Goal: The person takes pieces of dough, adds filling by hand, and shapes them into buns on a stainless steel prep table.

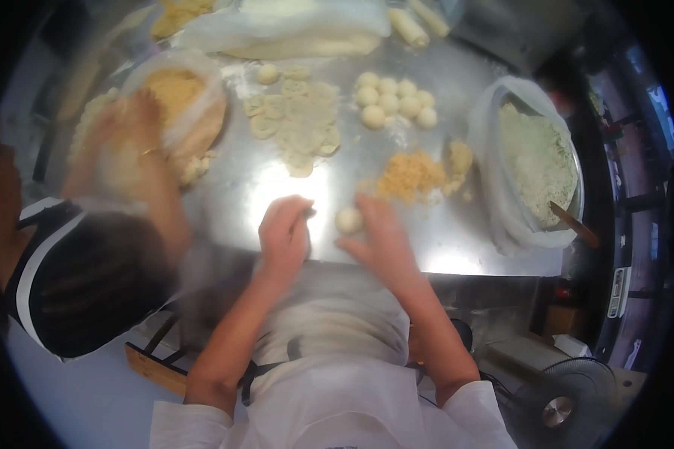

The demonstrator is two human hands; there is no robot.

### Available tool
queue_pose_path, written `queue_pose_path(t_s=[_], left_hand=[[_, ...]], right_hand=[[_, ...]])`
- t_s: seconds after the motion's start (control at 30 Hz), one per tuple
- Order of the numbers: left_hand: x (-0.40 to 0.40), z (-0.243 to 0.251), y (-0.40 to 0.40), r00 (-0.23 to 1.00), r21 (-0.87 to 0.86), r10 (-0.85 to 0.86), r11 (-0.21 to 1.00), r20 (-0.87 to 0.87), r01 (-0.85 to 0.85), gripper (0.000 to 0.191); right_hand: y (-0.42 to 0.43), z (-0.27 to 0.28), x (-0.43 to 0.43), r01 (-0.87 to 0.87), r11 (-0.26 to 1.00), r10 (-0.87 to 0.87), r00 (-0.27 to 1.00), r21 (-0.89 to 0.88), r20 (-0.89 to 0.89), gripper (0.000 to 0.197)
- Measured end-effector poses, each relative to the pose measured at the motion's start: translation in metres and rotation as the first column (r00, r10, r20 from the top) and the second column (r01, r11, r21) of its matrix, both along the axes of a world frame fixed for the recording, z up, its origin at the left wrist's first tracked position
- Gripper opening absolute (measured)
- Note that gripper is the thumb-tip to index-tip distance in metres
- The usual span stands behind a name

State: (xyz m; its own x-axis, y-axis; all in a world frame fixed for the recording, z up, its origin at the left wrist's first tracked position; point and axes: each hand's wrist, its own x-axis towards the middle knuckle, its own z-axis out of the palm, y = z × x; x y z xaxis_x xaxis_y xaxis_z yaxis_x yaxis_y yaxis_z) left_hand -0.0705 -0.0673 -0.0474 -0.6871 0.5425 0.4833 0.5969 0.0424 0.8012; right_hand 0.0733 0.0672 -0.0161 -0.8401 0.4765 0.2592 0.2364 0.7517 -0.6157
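A smooth round dough ball (348, 220) lies in the curve between the thumb and fingers of my right hand (383, 233), near the front edge of the steel table. To its left, my left hand (284, 231) is half curled above the tabletop, its palm side turned from view, so I cannot tell whether anything is in it. Beyond the right hand sits a heap of crumbly orange filling (411, 175), with a lump of paler dough-like stuff (458, 160) beside it. Farther back are several finished-looking balls (388, 101) in a cluster. Flat, overlapping dough discs (297, 120) lie ahead of my left hand.
On the right stands a plastic-lined bowl (539, 163) of pale green filling with a wooden-handled tool (574, 224). At left, a co-worker's hands (140, 115) reach to a bag of orange filling (174, 92). Covered dough (292, 31) lies at the back. A fan (559, 409) stands lower right.
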Motion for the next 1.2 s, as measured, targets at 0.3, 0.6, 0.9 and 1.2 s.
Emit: queue_pose_path(t_s=[0.3, 0.6, 0.9, 1.2], left_hand=[[0.000, -0.020, 0.000, 0.992, -0.062, 0.006, 0.998, -0.129, -0.014, 0.023], [-0.001, -0.013, 0.001, 0.980, -0.078, -0.002, 0.997, -0.201, -0.014, 0.019], [0.001, -0.012, 0.001, 0.966, -0.104, -0.002, 0.994, -0.258, -0.026, 0.020], [0.012, 0.005, 0.018, 0.978, -0.281, -0.132, 0.956, -0.161, 0.083, 0.043]], right_hand=[[0.021, 0.018, -0.017, 0.058, 0.982, -0.028, 0.985, -0.177, 0.168, 0.056], [0.147, 0.030, -0.074, 0.343, 0.939, -0.336, 0.925, -0.007, 0.178, 0.050], [0.144, 0.046, -0.073, 0.369, 0.926, -0.343, 0.911, -0.082, 0.230, 0.047], [0.097, 0.008, 0.061, 0.471, 0.782, -0.579, 0.791, -0.409, -0.197, 0.013]])
